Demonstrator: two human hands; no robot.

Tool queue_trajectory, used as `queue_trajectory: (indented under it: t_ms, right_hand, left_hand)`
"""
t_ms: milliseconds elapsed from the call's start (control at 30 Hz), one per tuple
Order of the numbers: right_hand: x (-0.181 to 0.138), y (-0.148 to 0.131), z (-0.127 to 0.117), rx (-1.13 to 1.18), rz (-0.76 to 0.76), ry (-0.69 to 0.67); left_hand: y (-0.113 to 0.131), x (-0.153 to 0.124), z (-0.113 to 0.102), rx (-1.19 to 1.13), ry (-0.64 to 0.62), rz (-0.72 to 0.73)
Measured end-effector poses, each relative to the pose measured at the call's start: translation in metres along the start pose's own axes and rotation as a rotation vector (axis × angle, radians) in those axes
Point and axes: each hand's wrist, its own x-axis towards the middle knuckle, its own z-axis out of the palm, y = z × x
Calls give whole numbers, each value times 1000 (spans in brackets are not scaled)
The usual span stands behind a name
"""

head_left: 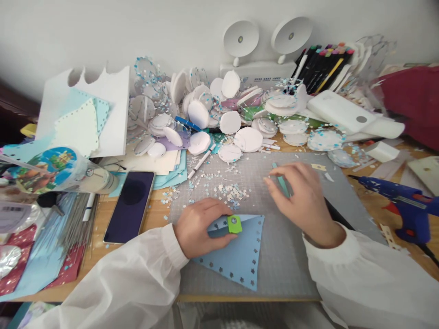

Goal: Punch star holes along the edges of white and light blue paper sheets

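Note:
My left hand (206,228) pinches a small lime-green craft punch (234,224) between thumb and fingers. The punch sits at the upper edge of a light blue paper sheet (236,251). Small flower-shaped holes run along that sheet's edges, and part of it is hidden under my left hand. To the right, my right hand (297,198) is over the grey cutting mat (284,265), thumb and fingers apart. A slim teal stick-like item (283,185) shows between them, partly covered; no grip on it shows. Tiny blue and white flower cut-outs (233,194) lie scattered beyond the sheet.
A phone (130,208) and a plastic cup (51,169) lie to the left. Many white discs (230,122) are heaped at the back before a twin-headed lamp (260,71). Markers (318,68) stand behind; a blue glue gun (408,205) lies right.

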Motion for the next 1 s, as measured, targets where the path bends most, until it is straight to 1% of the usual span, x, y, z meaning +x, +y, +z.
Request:
queue_trajectory:
  t_ms: [67,133,200,267,333,467,533,700,767,800,867,933,1000]
  right_hand:
    - [0,14,4,-253,93,15]
    - [-2,24,7,-404,129,-11]
    - [-5,29,10,-457,120,-55]
    - [-6,30,11,-450,107,-100]
    - [-5,30,11,-390,113,-118]
    - [-2,26,10,-235,98,-86]
    - [-2,26,10,-218,80,-103]
    - [-5,28,15,-239,65,-198]
    - [-4,28,15,-203,55,-201]
    - [-4,28,14,-169,53,-181]
    - [-2,25,12,-64,88,-99]
    - [1,19,8,114,184,12]
    - [3,11,5,349,292,97]
  left_hand:
    - [0,0,0,-2,-11,-11]
    - [1,1,0,-8,-24,-13]
    - [1,1,0,-15,-34,-7]
    - [0,1,1,-23,-34,7]
    - [0,1,1,-33,-27,24]
    - [-1,1,1,-42,-2,34]
    - [-1,0,1,-39,5,28]
    - [-2,0,2,-33,-1,30]
    - [-2,0,2,-29,1,30]
    - [-2,0,1,-27,0,30]
    - [-1,1,1,-25,-1,30]
    - [-1,1,1,-26,2,33]
    - [-1,1,1,-32,9,40]
